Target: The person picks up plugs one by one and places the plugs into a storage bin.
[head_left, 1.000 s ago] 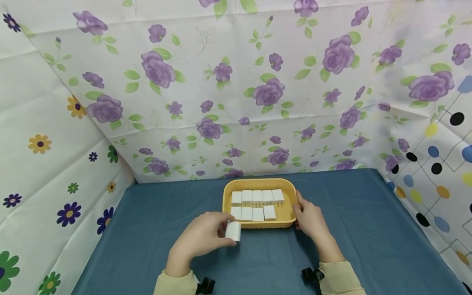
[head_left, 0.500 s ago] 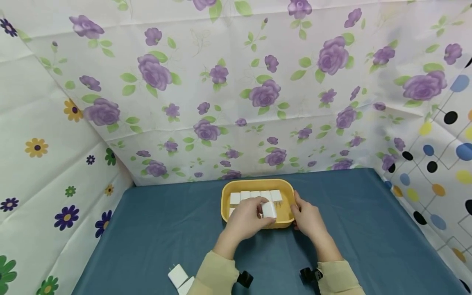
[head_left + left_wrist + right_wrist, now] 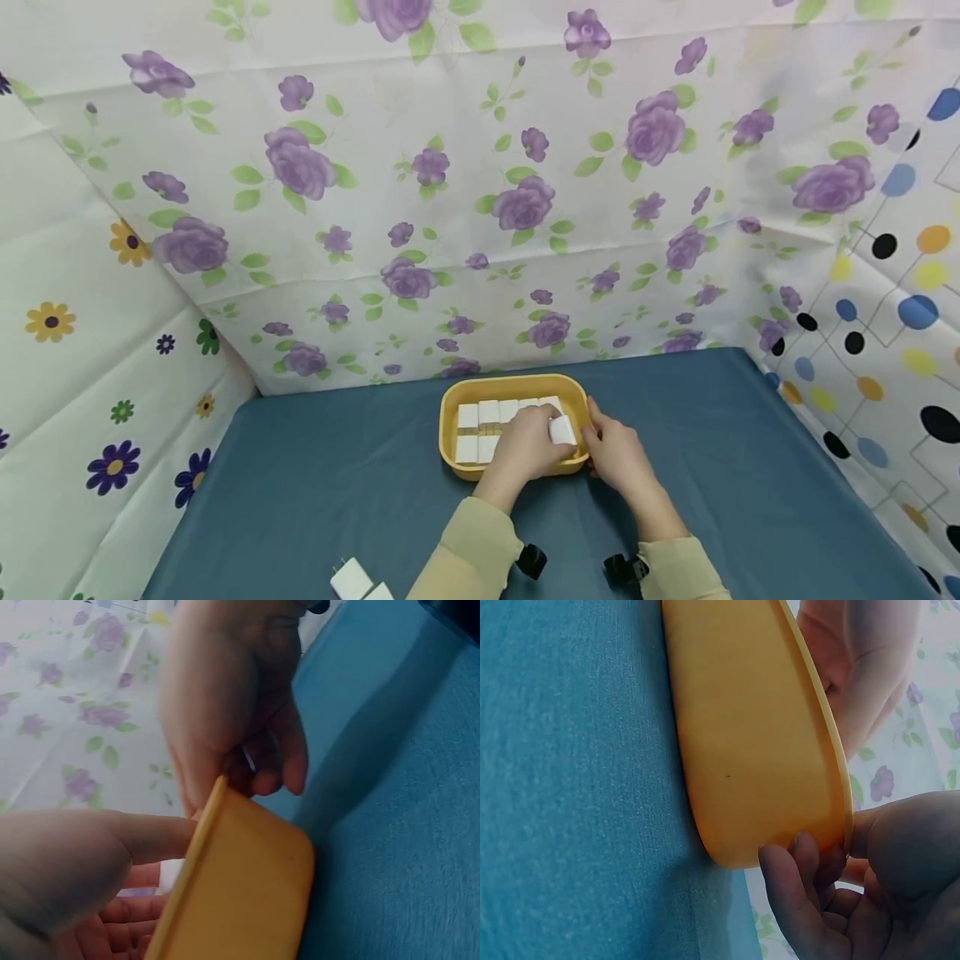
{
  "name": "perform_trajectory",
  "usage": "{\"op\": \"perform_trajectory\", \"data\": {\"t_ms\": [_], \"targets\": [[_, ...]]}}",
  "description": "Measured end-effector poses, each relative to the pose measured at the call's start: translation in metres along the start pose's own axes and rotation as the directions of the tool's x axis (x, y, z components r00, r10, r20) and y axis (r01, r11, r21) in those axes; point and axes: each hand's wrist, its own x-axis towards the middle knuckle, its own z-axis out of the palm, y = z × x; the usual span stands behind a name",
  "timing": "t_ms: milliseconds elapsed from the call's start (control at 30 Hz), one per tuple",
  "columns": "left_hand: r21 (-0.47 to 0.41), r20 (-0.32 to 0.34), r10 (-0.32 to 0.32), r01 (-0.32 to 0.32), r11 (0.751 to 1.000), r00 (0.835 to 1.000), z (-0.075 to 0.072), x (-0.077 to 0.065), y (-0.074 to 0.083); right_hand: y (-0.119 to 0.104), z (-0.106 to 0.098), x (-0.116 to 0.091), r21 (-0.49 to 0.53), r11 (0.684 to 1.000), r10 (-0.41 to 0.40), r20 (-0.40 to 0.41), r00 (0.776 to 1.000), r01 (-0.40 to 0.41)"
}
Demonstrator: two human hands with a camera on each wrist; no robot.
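Note:
My left hand (image 3: 521,450) pinches a white charger plug (image 3: 562,431) at the front right corner inside the yellow tray (image 3: 468,472). In the tray, white charger plugs stand in two rows; the back row (image 3: 488,412) shows partly, and the left hand covers much of the front one. My right hand (image 3: 622,454) grips the tray's right end, thumb over the rim and fingers against the outer wall, as the right wrist view shows at the tray wall (image 3: 750,735). In the left wrist view, the tray wall (image 3: 247,877) hides the held plug almost wholly.
Two more white charger plugs (image 3: 350,579) lie on the blue tablecloth (image 3: 315,475) at the front left, one with its prongs showing. A flowered sheet (image 3: 450,208) hangs behind the table, and patterned sheets flank both sides.
My left hand has carried the plug from the tray's front left edge rightward into its front right corner. The right hand keeps its hold on the tray. The two plugs on the cloth came into view.

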Motion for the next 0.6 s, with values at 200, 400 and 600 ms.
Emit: {"op": "perform_trajectory", "data": {"t_ms": [200,400,600], "targets": [[0.012,0.058,-0.043,0.042,0.999,0.997,0.009,0.007,0.001,0.0,0.002,-0.001,0.019,1.0,0.004,-0.006,1.0,-0.004],[0.043,0.092,-0.09,0.086,0.995,0.992,0.013,0.011,-0.002,0.001,0.004,-0.003,0.028,0.999,0.021,0.012,1.0,-0.022],[0.057,0.082,-0.103,0.099,0.993,0.991,0.016,0.017,-0.003,-0.001,0.001,-0.001,0.021,1.0,0.011,0.004,1.0,-0.011]]}}
